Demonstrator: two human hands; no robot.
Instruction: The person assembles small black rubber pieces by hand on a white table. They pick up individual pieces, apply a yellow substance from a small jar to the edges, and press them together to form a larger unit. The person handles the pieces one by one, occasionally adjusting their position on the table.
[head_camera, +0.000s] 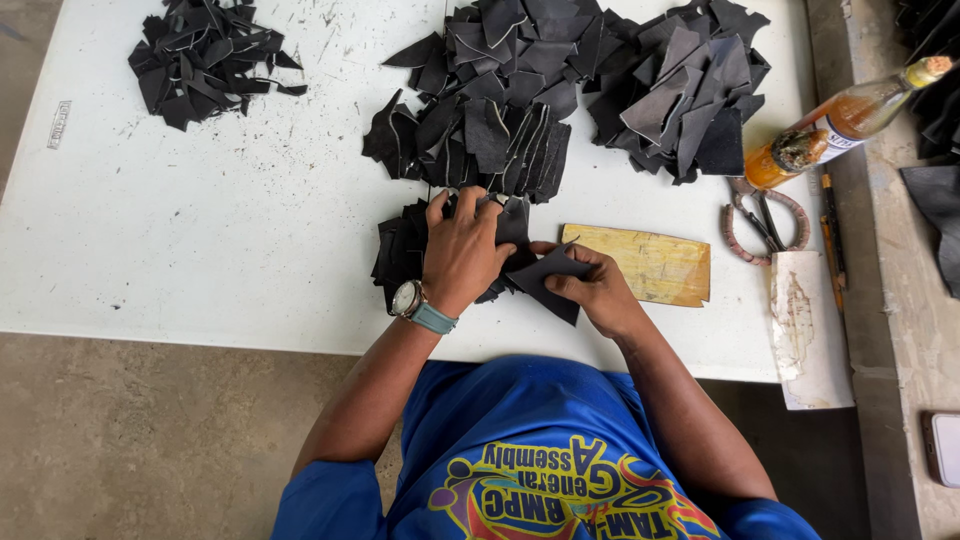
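From the head camera, the left hand (462, 250) presses flat, fingers spread, on a small stack of black leather pieces (402, 250) near the front edge of the white table (200, 230). The right hand (597, 290) pinches one dark piece (548, 280) between thumb and fingers, just beside a yellowish board (650, 264). The bigger heaps (560, 80) sit toward the back edge. The stack looks loosely fanned, so a sideways nudge could probably spill it.
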